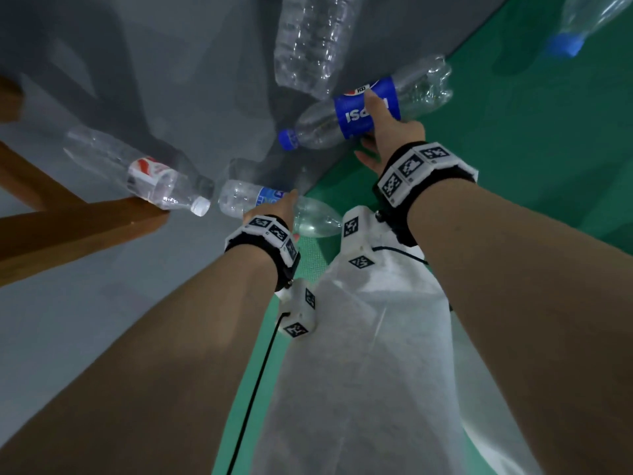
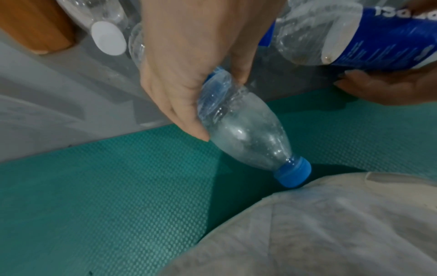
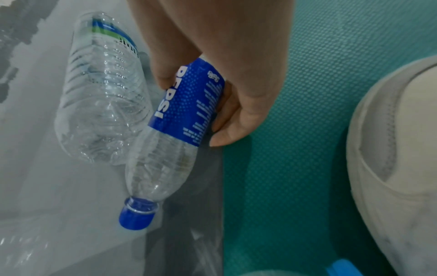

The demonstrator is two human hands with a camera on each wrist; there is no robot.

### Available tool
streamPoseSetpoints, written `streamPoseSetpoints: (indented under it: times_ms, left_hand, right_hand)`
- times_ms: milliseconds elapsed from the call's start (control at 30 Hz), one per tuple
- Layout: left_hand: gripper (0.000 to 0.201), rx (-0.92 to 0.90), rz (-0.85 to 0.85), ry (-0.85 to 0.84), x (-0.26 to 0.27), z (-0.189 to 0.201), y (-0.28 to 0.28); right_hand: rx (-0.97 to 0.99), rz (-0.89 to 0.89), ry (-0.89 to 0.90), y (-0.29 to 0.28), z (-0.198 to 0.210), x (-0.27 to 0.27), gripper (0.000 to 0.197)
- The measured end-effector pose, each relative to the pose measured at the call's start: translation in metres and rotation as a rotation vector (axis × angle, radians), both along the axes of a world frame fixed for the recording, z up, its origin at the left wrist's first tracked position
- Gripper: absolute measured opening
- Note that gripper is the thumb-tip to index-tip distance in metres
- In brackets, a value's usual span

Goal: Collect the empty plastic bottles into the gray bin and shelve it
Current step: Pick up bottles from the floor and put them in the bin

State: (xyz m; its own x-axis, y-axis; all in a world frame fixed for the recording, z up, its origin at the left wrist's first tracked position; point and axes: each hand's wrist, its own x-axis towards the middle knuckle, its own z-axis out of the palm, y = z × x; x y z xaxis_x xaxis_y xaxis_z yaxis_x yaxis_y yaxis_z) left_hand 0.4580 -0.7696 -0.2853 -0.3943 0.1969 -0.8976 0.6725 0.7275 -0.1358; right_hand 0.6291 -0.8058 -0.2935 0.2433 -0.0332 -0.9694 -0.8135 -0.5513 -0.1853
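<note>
Two bottles are in hand at once, both over the near rim of the gray bin (image 1: 191, 63), and the drop turns on that rim. The right hand (image 1: 387, 132) grasps the Pepsi bottle (image 1: 363, 111) round its blue label; its long axis runs left to right across the bin's near corner, cap to the left and already over the gray floor of the bin, base to the right out over the green mat (image 1: 531, 132). The left hand (image 1: 274, 209) pinches a smaller clear bottle (image 1: 270, 200) at mid-body; in the left wrist view its blue cap (image 2: 293, 173) points back toward the person and hangs over the mat, while its base lies farther in, over the bin.

Inside the bin lie a large ribbed bottle (image 1: 311, 39) at the far side and a white-capped bottle (image 1: 144, 169) at the left. One more bottle (image 1: 582, 25) lies on the mat at far right, nearer the right hand. Judging by this, the right hand's bottle needs a short carry left; the left hand's needs a push forward.

The mat is dimpled and looks grippy. A wooden frame (image 1: 68, 228) crosses at the near left, and pale trousers (image 1: 359, 371) fill the foreground.
</note>
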Motion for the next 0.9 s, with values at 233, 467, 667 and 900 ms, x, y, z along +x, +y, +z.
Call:
streamPoseSetpoints:
  times_ms: [233,467,667,900]
  left_hand:
    - [0.072,0.101,0.083,0.04,0.005,0.005,0.006]
    - [0.074,0.212,0.11,0.052,0.018,0.035,0.022]
    - [0.08,0.328,-0.081,0.123,0.041,0.067,0.018]
    - [0.075,0.485,-0.214,-0.091,0.091,0.115,-0.01]
  right_hand:
    - [-0.049,-0.055,-0.004,-0.006,0.006,0.002,0.044]
    - [-0.09,-0.215,0.007,-0.024,0.033,0.0,0.031]
    - [-0.18,-0.165,-0.004,-0.042,0.063,0.008,0.051]
    - [-0.177,-0.162,-0.088,-0.09,0.109,0.035,0.04]
